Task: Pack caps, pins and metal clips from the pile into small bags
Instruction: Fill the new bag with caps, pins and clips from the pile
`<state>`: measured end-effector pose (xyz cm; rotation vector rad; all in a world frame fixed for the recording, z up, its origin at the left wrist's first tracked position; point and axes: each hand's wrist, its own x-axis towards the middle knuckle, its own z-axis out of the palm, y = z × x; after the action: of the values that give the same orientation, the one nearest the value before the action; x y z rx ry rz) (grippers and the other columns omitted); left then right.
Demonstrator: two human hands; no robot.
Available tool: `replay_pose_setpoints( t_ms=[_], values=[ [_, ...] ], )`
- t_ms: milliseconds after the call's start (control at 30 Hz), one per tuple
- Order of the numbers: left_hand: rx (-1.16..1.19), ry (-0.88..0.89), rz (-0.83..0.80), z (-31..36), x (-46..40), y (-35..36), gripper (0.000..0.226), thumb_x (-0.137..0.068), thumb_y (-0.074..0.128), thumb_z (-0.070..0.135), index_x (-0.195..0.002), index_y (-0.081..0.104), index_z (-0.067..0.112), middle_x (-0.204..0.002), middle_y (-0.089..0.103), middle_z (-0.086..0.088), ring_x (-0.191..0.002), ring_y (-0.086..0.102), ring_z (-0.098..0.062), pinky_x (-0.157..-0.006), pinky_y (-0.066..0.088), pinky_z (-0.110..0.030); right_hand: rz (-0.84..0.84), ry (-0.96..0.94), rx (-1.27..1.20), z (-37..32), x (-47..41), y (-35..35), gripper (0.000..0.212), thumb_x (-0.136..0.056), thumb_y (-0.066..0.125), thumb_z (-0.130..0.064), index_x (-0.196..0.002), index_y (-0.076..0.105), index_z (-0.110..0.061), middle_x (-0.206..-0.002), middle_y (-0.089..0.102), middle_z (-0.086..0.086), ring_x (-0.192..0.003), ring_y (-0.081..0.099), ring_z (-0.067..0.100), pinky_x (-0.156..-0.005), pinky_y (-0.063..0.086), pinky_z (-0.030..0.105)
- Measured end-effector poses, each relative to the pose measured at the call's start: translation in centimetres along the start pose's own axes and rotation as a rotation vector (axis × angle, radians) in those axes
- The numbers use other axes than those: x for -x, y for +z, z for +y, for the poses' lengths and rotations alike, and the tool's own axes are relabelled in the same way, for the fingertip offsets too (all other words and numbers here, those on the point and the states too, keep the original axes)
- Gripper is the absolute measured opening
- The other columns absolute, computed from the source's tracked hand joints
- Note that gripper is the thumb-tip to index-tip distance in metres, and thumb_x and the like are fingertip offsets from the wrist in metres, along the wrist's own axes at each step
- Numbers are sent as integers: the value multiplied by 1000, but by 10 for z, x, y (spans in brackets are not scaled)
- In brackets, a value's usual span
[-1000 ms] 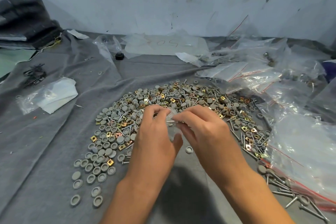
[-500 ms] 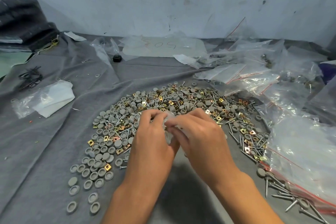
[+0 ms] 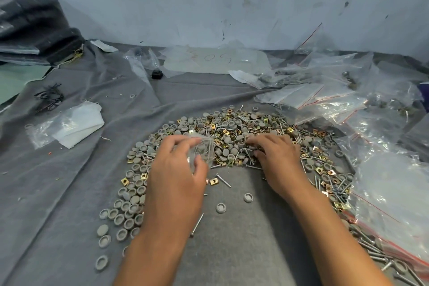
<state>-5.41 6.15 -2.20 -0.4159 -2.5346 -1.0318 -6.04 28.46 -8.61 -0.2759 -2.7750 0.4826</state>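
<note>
Nearest the camera, on the grey cloth, loose caps lie between the forearms. Beyond them, the left hand pinches a small clear bag between thumb and fingers at the pile's near edge. Just right, apart from the bag, the right hand rests curled fingertips on the pile of caps, pins and clips; whether it grasps any cannot be told. Farther right lie filled bags.
</note>
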Motion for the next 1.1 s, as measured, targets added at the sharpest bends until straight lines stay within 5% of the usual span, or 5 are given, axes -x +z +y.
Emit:
replay_pose_setpoints(
  t_ms=[200, 467, 567, 733, 1100],
  values=[
    [53, -50, 98, -7, -4, -3, 24, -90, 65, 12, -105, 76, 27, -100, 60, 19, -74, 51, 11, -76, 34, 1, 37, 40, -163, 0, 1, -8, 17, -99, 61, -23, -115, 67, -22, -109, 57, -6, -102, 51, 15, -84, 38, 26],
    [124, -2, 9, 1, 2, 3, 30, -85, 73, 9, -106, 74, 30, -102, 63, 17, -74, 52, 14, -74, 37, 2, 71, 181, -568, -11, 5, -35, 12, -88, 76, -31, -82, 67, -35, -80, 68, -15, -75, 62, -2, -59, 43, 9],
    [163, 0, -14, 4, 4, 5, 37, -80, 76, 9, -111, 73, 29, -105, 62, 18, -75, 55, 8, -74, 38, 1, 40, 221, -738, -15, 7, -45, 3, -92, 72, -31, -90, 73, -33, -85, 74, -12, -81, 67, 0, -73, 49, 20],
    [148, -29, -70, 3, 2, 9, 46, -77, 79, 14, -120, 69, 28, -112, 56, 17, -80, 54, -3, -88, 48, -21, -83, 100, -1158, -45, 17, -57, 16, -86, 72, -27, -101, 77, -23, -91, 78, -1, -85, 72, 8, -62, 48, 18],
    [162, -23, -108, 5, 4, 9, 51, -75, 81, 16, -123, 65, 24, -112, 52, 14, -77, 53, -4, -79, 42, -13, 194, -249, -701, -88, 32, -56, 17, -84, 80, -14, -100, 80, -20, -99, 73, -11, -93, 68, 6, -80, 52, 18]
  ],
)
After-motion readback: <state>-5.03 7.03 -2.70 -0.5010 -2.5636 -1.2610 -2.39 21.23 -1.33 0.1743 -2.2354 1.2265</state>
